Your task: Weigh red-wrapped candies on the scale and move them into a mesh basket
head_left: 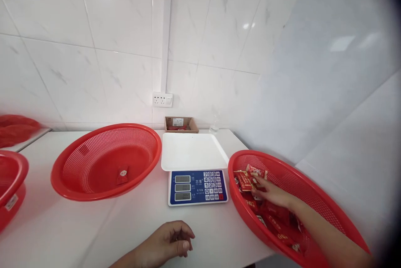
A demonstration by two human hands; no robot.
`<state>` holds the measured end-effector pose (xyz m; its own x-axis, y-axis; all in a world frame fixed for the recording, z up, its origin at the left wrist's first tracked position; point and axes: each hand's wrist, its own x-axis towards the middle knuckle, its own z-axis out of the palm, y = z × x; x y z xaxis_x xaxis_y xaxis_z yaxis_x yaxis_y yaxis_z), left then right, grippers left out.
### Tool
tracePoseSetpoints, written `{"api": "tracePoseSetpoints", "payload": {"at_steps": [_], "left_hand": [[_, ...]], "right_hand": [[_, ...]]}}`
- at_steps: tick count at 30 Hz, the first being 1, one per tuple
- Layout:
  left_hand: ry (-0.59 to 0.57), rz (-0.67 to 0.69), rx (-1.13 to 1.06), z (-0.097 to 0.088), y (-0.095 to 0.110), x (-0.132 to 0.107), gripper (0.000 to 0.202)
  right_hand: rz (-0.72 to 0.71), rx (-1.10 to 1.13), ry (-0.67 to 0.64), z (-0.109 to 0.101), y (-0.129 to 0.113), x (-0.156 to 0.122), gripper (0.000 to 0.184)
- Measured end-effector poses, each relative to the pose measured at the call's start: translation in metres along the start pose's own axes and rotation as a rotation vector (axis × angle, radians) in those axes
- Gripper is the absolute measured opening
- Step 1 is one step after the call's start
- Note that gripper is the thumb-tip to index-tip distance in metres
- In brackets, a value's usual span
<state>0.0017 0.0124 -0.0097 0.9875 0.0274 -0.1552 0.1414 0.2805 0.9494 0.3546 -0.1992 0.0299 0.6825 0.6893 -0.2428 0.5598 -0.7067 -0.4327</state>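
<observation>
My right hand (272, 193) reaches into the red plastic basket (319, 197) on the right, its fingertips closed on a red wrapped packet (243, 180). Several more red packets (275, 222) with gold print lie beneath and around it. Above the table's front part, my left hand (171, 241) is loosely curled with a gap between thumb and fingers, and nothing shows in it. Between the baskets stands a digital scale with a blue keypad panel (198, 187); its white weighing tray (192, 151) bears nothing.
Left of the scale, a perforated red basket (106, 134) holds a single red packet (122, 175). More red baskets (14, 176) sit at the left edge, with red plastic bags (19, 128) behind. A small cardboard box (181, 124) and a wall socket (162, 99) are at the back.
</observation>
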Motion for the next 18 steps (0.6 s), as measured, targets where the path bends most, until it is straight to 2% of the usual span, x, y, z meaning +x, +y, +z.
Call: {"api": "tracePoseSetpoints", "payload": {"at_steps": [2, 6, 9, 13, 16, 18], "left_hand": [[0.003, -0.007, 0.003, 0.000, 0.001, 0.000, 0.044], [-0.005, -0.003, 0.013, -0.001, 0.000, -0.001, 0.042], [-0.022, -0.023, 0.024, -0.002, -0.001, -0.002, 0.039], [-0.026, -0.023, 0.048, -0.002, -0.002, -0.002, 0.038], [-0.025, -0.025, 0.068, -0.002, -0.004, -0.001, 0.039], [-0.026, -0.022, 0.078, -0.003, -0.006, 0.000, 0.040]], "right_hand": [[0.004, -0.003, -0.069, 0.003, -0.007, -0.001, 0.077], [-0.009, 0.018, -0.210, -0.004, -0.015, -0.013, 0.039], [0.041, 0.039, -0.299, -0.017, -0.011, -0.024, 0.039], [0.072, 0.066, -0.264, -0.031, 0.004, -0.034, 0.036], [0.060, 0.076, -0.211, -0.032, 0.016, -0.037, 0.031], [0.062, 0.069, -0.182, -0.028, 0.023, -0.038, 0.041]]}}
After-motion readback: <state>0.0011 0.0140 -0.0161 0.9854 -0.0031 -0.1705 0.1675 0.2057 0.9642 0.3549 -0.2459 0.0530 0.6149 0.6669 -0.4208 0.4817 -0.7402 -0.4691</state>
